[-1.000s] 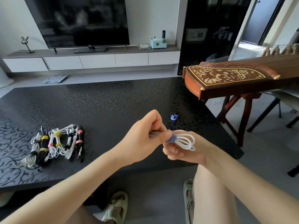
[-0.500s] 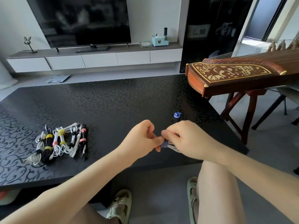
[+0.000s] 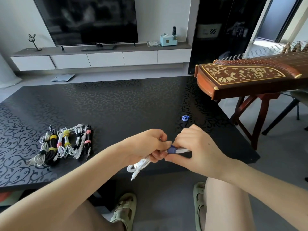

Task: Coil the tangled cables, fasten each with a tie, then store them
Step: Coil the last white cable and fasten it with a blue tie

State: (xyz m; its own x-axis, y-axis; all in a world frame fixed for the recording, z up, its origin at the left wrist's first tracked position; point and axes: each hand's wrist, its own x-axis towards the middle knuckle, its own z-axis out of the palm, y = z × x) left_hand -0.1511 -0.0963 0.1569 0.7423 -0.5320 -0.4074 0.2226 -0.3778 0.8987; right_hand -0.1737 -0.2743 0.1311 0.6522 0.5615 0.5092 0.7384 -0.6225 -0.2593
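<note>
Both hands grip one white cable (image 3: 140,165) above the desk's (image 3: 116,104) near edge, left hand (image 3: 146,145) pinching the coil, right hand (image 3: 196,150) closed on the blue tie (image 3: 171,150); advise wrapping it tight, ends overlapped.

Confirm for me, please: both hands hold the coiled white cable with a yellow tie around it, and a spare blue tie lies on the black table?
Not quite: the tie around the coiled white cable is blue-purple, not yellow, as the head view shows. The rest holds.
</note>
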